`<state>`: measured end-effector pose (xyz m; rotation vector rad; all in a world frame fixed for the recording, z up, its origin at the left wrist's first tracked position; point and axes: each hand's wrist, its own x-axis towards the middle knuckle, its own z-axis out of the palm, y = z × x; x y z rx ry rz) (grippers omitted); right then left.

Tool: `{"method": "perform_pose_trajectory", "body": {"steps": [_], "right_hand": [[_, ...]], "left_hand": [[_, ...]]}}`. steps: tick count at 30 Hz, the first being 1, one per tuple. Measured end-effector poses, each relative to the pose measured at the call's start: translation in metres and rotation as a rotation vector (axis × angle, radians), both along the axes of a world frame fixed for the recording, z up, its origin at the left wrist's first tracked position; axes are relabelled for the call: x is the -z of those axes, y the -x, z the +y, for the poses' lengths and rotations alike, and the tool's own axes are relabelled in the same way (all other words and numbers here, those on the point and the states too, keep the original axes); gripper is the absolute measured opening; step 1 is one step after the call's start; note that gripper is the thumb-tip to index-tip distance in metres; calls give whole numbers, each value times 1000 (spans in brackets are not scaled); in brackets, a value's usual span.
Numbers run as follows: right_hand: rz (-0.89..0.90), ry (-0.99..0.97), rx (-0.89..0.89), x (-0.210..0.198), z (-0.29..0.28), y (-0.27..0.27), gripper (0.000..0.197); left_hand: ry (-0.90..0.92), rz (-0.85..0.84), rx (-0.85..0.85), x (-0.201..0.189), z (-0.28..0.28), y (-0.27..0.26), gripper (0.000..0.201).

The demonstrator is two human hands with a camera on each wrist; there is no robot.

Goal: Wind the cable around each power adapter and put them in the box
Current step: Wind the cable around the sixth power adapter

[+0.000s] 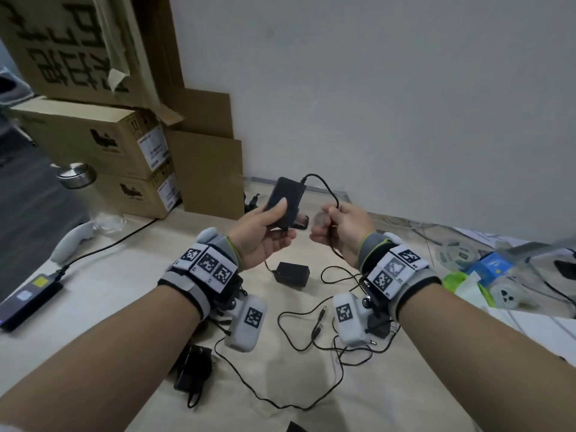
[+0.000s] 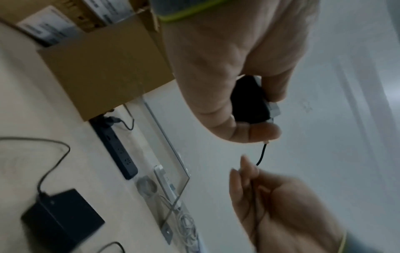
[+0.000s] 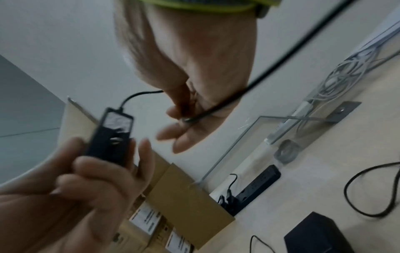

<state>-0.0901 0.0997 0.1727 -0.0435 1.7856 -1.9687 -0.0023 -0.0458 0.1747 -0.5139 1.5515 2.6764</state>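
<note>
My left hand (image 1: 269, 227) grips a black power adapter (image 1: 285, 198) above the table, thumb on its face; the adapter (image 3: 111, 135) also shows in the right wrist view, end-on. Its thin black cable (image 1: 324, 185) arcs from the top of the adapter to my right hand (image 1: 338, 227), which pinches the cable (image 3: 207, 112) between thumb and fingers. The cable then drops past my right wrist to the table. A second black adapter (image 1: 293, 274) lies on the table below my hands, a third (image 1: 193, 369) lies under my left forearm, each with loose cable.
Cardboard boxes (image 1: 103, 141) are stacked at the back left, with a flat cardboard sheet (image 1: 207, 173) leaning on the wall. A black power strip (image 2: 118, 150) lies by the wall. A phone (image 1: 28, 299) sits at the left edge. Clutter and white cables (image 1: 486, 269) fill the right.
</note>
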Motion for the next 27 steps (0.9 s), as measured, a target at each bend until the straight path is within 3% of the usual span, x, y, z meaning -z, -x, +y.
{"method": "perform_pose_trajectory", "body": {"steps": [2, 5, 8, 11, 18, 22, 27], "right_hand": [[11, -63, -30, 0, 2, 4, 21], [274, -430, -181, 3, 3, 2, 23], [577, -732, -354, -2, -1, -4, 35], [758, -908, -455, -9, -5, -7, 33], [875, -1009, -523, -17, -6, -10, 24], [953, -1069, -509, -23, -5, -7, 18], [1044, -1083, -474, -26, -5, -10, 20]], "left_hand": [[-118, 7, -13, -3, -5, 0, 38], [-196, 7, 27, -9, -4, 2, 42], [-122, 3, 87, -11, 2, 7, 33], [45, 13, 83, -11, 1, 11, 19], [303, 11, 114, -12, -16, 13, 8], [481, 43, 127, -12, -20, 18, 26], [752, 57, 88, -14, -20, 24, 30]]}}
